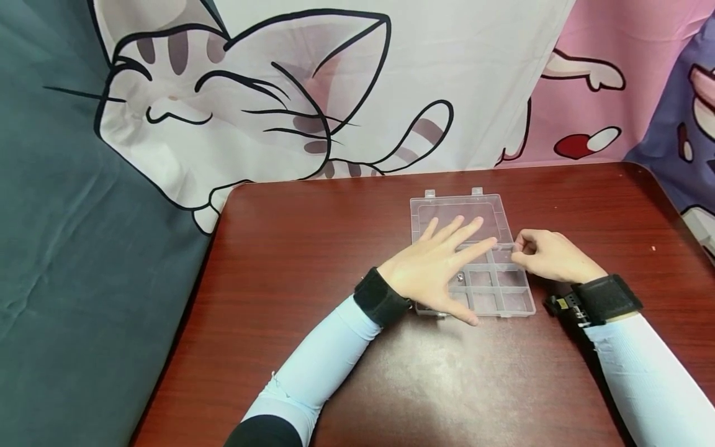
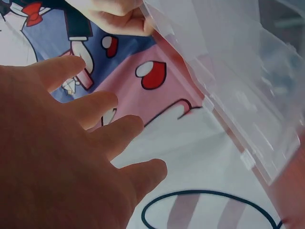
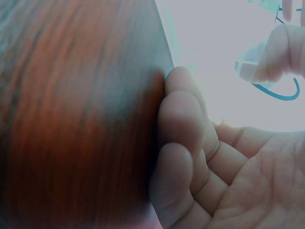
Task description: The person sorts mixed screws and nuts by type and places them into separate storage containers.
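A clear plastic box with a grid of compartments lies on the table, its lid folded back towards the far side. Over its left part spreads my left hand, palm down with fingers straight and apart, holding nothing; whether it touches the box cannot be told. A small shiny piece shows in a left compartment. At the box's right edge, my right hand pinches the rim between thumb and curled fingers. In the left wrist view, the right hand meets the edge of the clear box.
The reddish-brown table extends around the box. Behind it hangs a white and pink cloth with cartoon drawings, and a plain green cloth lies to the left. A tiny pale speck is on the table at right.
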Motion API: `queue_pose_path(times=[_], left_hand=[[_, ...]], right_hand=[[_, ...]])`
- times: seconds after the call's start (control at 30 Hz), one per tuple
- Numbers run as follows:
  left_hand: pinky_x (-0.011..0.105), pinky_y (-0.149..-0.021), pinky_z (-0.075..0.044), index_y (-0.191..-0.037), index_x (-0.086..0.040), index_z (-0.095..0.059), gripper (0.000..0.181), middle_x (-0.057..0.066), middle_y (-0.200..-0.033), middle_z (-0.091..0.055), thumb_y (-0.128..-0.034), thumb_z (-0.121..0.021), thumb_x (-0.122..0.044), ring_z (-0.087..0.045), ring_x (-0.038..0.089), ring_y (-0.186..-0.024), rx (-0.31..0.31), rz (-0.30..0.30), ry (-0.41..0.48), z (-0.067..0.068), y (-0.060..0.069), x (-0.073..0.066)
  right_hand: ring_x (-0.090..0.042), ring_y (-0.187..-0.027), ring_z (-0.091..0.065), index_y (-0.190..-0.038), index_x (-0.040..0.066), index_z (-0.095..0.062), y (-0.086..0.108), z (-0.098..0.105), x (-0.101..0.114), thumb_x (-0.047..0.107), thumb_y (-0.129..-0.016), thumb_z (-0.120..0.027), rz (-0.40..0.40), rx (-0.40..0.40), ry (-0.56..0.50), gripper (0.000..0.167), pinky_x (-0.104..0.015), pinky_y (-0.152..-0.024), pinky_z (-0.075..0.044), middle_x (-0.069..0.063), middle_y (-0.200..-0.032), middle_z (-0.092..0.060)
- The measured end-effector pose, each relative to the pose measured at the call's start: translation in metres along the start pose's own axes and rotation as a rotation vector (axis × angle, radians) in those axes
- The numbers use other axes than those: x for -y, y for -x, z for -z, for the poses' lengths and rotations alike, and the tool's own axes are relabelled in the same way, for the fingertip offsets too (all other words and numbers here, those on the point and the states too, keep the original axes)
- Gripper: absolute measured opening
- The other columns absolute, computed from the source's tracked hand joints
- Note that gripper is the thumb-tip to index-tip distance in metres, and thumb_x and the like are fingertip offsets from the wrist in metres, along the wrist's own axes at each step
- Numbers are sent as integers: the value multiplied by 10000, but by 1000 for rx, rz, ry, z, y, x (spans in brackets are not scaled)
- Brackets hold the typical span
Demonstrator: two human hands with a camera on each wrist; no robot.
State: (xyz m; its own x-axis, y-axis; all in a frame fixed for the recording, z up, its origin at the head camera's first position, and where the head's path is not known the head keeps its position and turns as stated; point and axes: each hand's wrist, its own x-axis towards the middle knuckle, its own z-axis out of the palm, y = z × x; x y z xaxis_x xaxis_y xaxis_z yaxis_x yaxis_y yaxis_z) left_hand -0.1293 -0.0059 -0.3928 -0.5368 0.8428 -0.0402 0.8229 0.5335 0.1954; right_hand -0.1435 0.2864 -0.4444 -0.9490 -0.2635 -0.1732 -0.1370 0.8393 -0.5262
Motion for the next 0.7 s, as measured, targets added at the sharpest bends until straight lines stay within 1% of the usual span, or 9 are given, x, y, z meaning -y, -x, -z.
queue_pose_path(times=[0.1, 0.23, 0.33, 0.37, 0.43, 0.5, 0.57, 0.63, 0.7], left_hand=[[606, -1284, -70, -1672, -330, -90, 1258, 0, -1762, 36, -696, -624, -916, -27, 285, -1636, 5, 15, -1, 1, 11, 8], [596, -1286, -84, -1669, -311, -143, 1217, 21, -1762, -49, -719, -628, -896, -96, 279, -1630, -13, 31, -42, 4, 30, 20], [576, -1291, -99, -1660, -293, -203, 1170, 36, -1752, -122, -739, -649, -859, -164, 278, -1617, -37, 28, -82, 7, 47, 28], [562, -1294, -105, -1656, -287, -225, 1155, 37, -1747, -149, -742, -674, -833, -186, 267, -1611, -43, 25, -81, 8, 52, 30], [526, -1288, -179, -1631, -260, -304, 1079, 59, -1714, -256, -762, -737, -732, -284, 260, -1571, -62, 2, -80, 9, 62, 35], [469, -1230, -317, -1580, -232, -406, 965, 63, -1630, -397, -776, -788, -606, -436, 241, -1461, -81, -22, -82, 10, 71, 39], [402, -1102, -440, -1479, -202, -531, 797, 41, -1467, -535, -779, -814, -457, -562, 204, -1263, -91, -47, -93, 9, 81, 43], [355, -931, -503, -1326, -177, -638, 590, 0, -1236, -610, -784, -804, -341, -602, 176, -1039, -92, -73, -123, 7, 89, 45], [337, -819, -510, -1163, -167, -689, 397, -29, -1036, -599, -788, -782, -260, -584, 165, -881, -89, -95, -146, 3, 97, 45]], right_hand=[[-163, -668, -511, -896, 105, -613, 0, 0, 0, 172, -879, -641, 6, 4, -2, 75, -291, -579, -373, -10, -729, -590], [-158, -674, -509, -894, 116, -618, 1, 0, -1, 174, -882, -644, 20, -7, 8, 64, -287, -586, -367, -7, -733, -593], [-151, -679, -513, -889, 123, -620, 1, 0, -3, 169, -879, -643, 33, -20, 18, 53, -286, -604, -372, -3, -738, -599], [-149, -680, -514, -888, 125, -620, 1, 0, -3, 168, -877, -643, 36, -23, 19, 51, -286, -609, -374, -3, -739, -601], [-147, -684, -519, -884, 127, -620, 1, 0, -3, 167, -873, -642, 40, -28, 22, 47, -285, -617, -380, -1, -742, -605], [-149, -687, -521, -882, 127, -619, 1, 0, -2, 166, -872, -641, 41, -29, 20, 46, -287, -617, -381, -1, -743, -606], [-152, -689, -520, -884, 124, -618, 1, 0, -2, 167, -874, -640, 38, -26, 15, 49, -288, -615, -379, -3, -743, -604], [-155, -687, -518, -887, 121, -617, 1, 0, -2, 169, -878, -640, 33, -22, 12, 54, -289, -610, -376, -4, -742, -600], [-160, -687, -516, -890, 118, -615, 1, 0, -1, 173, -883, -642, 29, -19, 8, 61, -292, -607, -374, -8, -740, -596]])
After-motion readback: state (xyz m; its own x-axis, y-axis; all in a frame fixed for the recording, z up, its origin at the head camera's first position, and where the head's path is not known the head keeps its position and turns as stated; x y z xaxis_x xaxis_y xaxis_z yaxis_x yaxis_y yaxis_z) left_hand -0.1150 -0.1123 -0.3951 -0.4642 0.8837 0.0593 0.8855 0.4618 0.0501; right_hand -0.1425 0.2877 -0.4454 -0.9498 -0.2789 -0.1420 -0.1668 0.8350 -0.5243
